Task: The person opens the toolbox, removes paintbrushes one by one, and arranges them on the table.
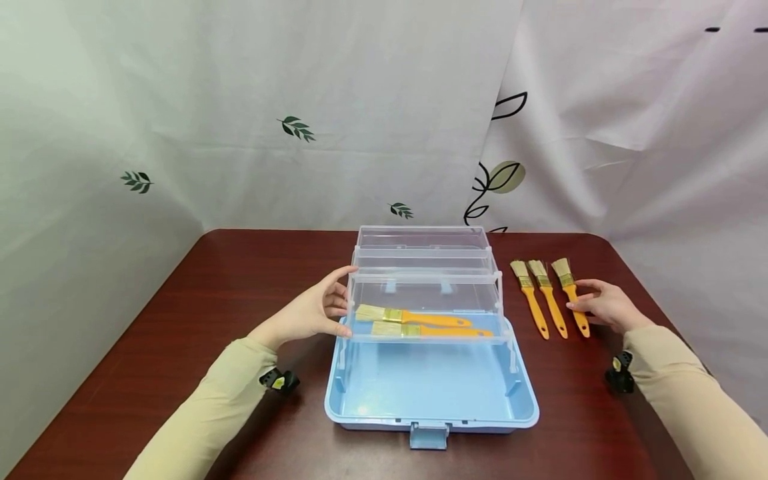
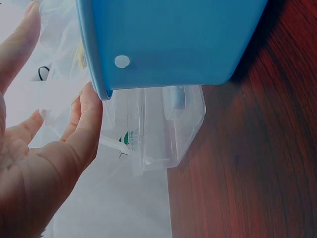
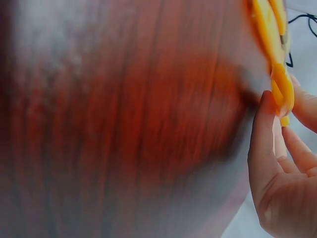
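Note:
A blue toolbox stands with its clear lid raised and its stepped clear trays lifted above the base. My left hand holds the left end of the front clear tray, index finger at its upper corner and thumb at the lower front one. Two paintbrushes with yellow handles lie in that tray, one behind the other. On the right, my right hand pinches the handle of the rightmost paintbrush, which lies beside two similar paintbrushes. The right wrist view shows fingertips on both sides of yellow handles.
The dark red wooden table carries everything. A latch hangs down at the toolbox's front. White cloth with leaf prints hangs behind the table and along both sides.

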### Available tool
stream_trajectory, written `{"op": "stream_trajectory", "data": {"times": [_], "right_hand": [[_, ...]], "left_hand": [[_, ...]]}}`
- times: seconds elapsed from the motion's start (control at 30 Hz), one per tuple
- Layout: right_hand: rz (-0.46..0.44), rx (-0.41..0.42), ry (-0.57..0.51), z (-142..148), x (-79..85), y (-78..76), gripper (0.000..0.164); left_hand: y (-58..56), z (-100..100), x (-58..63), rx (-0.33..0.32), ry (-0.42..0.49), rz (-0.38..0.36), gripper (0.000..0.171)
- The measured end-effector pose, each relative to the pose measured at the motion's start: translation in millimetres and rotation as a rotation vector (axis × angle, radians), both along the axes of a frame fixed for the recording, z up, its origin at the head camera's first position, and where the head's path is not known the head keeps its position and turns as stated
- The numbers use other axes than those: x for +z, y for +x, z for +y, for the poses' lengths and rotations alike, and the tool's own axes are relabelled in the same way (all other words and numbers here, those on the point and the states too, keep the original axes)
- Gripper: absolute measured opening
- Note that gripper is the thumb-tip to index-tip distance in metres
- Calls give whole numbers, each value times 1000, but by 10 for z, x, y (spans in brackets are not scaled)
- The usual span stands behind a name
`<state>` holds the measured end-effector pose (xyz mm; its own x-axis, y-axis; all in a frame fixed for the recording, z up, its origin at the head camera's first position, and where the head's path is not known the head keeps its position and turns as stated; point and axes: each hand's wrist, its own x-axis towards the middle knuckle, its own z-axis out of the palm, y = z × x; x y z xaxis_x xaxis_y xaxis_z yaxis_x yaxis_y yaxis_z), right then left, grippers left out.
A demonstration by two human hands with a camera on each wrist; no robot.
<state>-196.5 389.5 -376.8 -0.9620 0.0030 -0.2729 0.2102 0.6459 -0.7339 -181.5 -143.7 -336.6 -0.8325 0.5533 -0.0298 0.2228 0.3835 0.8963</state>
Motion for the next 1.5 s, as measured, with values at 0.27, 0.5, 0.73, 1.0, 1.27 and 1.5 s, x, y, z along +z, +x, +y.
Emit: {"op": "stream_trajectory", "data": {"times": [0.27,0.5,0.73,1.0,1.27,1.5], "right_hand": [[32,17,31,-64,3,-28,73],[53,2,58,-124,1,-52,70],[55,-8,91,-156,9,-61,69],[58,-15,99,-150,7,-65,68],[71,-24,110,-129,7,-39,68],[97,-21,151,-96,-18,-21,67]], "left_hand": [[-4,9,-6,-5,8,-5,105],[1,10,-1,-2,4,-5,105],[-4,5,9,1,2,-8,106],[-15,1,8,7,-11,-3,106],[-8,2,9,3,-9,-2,106],[-1,2,8,2,0,-8,106]]}}
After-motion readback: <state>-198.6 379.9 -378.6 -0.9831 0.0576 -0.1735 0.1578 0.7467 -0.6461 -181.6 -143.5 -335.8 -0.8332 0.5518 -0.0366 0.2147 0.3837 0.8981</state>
